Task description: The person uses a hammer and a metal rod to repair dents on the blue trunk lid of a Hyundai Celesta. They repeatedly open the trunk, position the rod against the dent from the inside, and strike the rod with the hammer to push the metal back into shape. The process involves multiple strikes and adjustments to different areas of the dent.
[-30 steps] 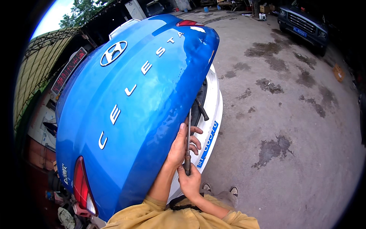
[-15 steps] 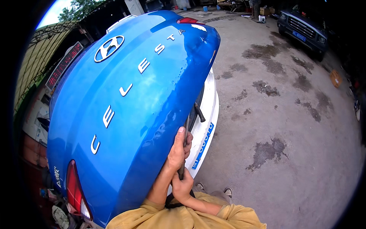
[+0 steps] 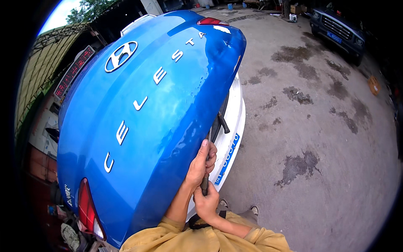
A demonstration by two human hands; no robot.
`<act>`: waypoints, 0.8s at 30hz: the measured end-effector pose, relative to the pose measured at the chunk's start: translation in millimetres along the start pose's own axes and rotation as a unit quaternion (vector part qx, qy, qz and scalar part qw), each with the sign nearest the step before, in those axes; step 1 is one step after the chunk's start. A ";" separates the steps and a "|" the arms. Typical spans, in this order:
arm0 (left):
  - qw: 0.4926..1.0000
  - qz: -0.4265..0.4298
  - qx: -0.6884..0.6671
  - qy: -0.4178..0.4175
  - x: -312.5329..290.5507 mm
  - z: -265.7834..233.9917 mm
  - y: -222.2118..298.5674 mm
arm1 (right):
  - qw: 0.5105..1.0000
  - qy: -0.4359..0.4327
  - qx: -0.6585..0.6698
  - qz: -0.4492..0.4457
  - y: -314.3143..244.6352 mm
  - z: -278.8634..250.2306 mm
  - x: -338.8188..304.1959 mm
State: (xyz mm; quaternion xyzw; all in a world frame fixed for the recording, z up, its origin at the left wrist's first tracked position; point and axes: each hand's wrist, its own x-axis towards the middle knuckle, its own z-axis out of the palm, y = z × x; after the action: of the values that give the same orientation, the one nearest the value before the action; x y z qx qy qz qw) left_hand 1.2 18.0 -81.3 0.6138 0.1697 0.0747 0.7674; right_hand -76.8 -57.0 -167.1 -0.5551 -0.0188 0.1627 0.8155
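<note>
A raised blue car trunk lid (image 3: 138, 117) fills the left and middle, with silver letters and a round emblem. Its lower edge has rippled, uneven patches and a pale chipped spot near the far tail light. At that edge my left hand (image 3: 202, 163) is closed around a dark, narrow bar (image 3: 205, 185), thumb up against the lid. Just below, my right hand (image 3: 206, 203) wraps the bar's lower end. The bar's upper end disappears under the lid edge. Beyond my left hand, a black handle-like rod (image 3: 224, 123) juts out between lid and bumper.
The white bumper (image 3: 238, 107) with a blue plate (image 3: 227, 159) lies right of my hands. A red tail light (image 3: 88, 208) is at the near left. Stained concrete floor (image 3: 268, 138) spreads to the right, with a dark parked car (image 3: 338, 31) and a cardboard box (image 3: 373, 85).
The view has shifted slightly, so the car sits a little farther right. Both hands keep their hold on the bar, with little visible movement against the lid.
</note>
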 end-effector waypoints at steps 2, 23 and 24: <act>1.000 0.000 0.023 0.013 -2.1 0.9 3.1 | 0.999 0.008 0.031 -0.007 10.4 6.1 -0.2; 0.999 0.005 -0.021 0.034 5.0 4.9 -1.9 | 0.997 -0.017 -0.047 -0.057 -14.2 -11.6 13.9; 0.999 0.001 0.003 0.048 6.8 3.3 -4.2 | 0.998 -0.013 -0.032 -0.051 -7.6 -7.3 10.1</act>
State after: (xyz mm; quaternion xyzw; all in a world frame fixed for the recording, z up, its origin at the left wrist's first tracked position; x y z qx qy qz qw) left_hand 8.3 16.1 -85.9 0.6118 0.2060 0.1042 0.7566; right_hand -63.9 -63.2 -164.5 -0.5768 -0.0628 0.1276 0.8044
